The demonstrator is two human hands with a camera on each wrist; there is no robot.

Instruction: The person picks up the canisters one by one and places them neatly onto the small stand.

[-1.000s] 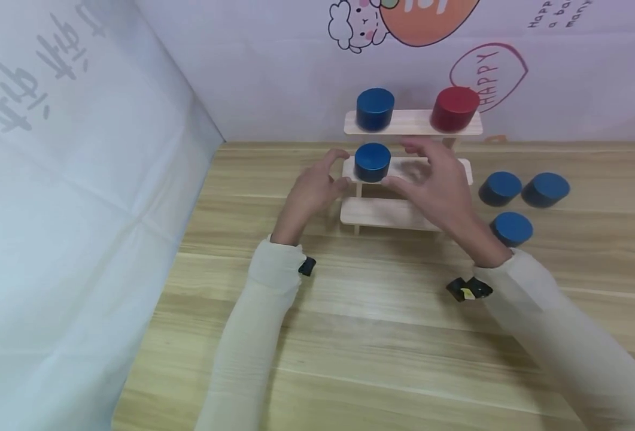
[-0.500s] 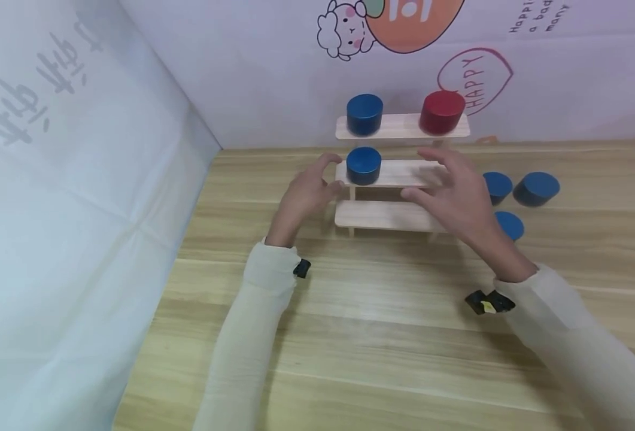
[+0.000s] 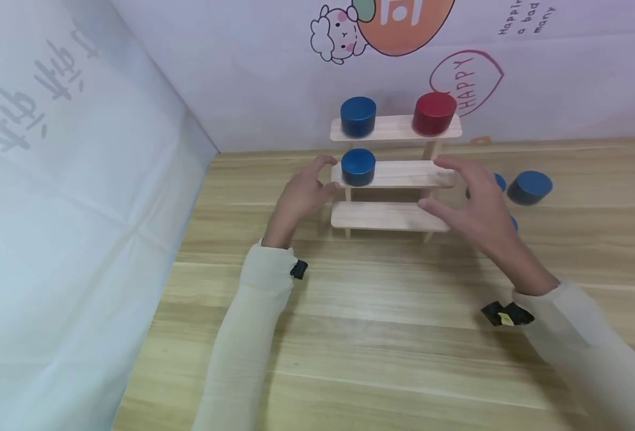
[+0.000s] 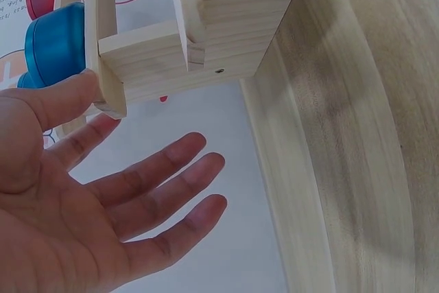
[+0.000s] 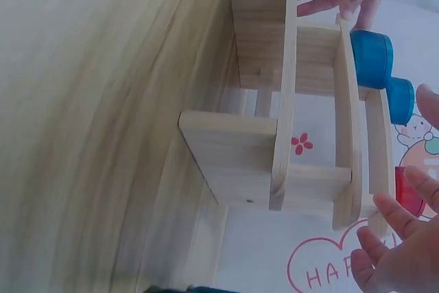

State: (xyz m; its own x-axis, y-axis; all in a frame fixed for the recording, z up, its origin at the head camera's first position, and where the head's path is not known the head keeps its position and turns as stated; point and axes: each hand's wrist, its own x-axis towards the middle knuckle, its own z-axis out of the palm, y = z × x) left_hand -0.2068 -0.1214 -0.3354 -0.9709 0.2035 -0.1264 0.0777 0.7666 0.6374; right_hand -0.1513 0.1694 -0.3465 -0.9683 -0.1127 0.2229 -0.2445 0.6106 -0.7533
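Note:
A three-tier wooden display stand (image 3: 387,215) stands against the back cloth. My left hand (image 3: 298,194) pinches the left end of its middle board between thumb and index finger, the other fingers stretched out below in the left wrist view. On that board's left part sits a blue round tin (image 3: 358,169), close to the left fingertips. The top board bears another blue tin (image 3: 358,117) at left and a red tin (image 3: 434,114) at right. My right hand (image 3: 481,206), thumb and index finger spread apart, hovers at the stand's right end and holds nothing. The bottom board bears no tin.
To the right on the wooden table (image 3: 349,335) stand several more blue tins, one in full view (image 3: 530,187) and others partly hidden behind my right hand. A printed white cloth (image 3: 263,90) hangs behind, and another white cloth (image 3: 80,239) bounds the left side.
My right hand has drawn away to the right from the blue tin on the middle board, its thumb and index finger still spread. The left hand stays on the board's end. The view shifts slightly.

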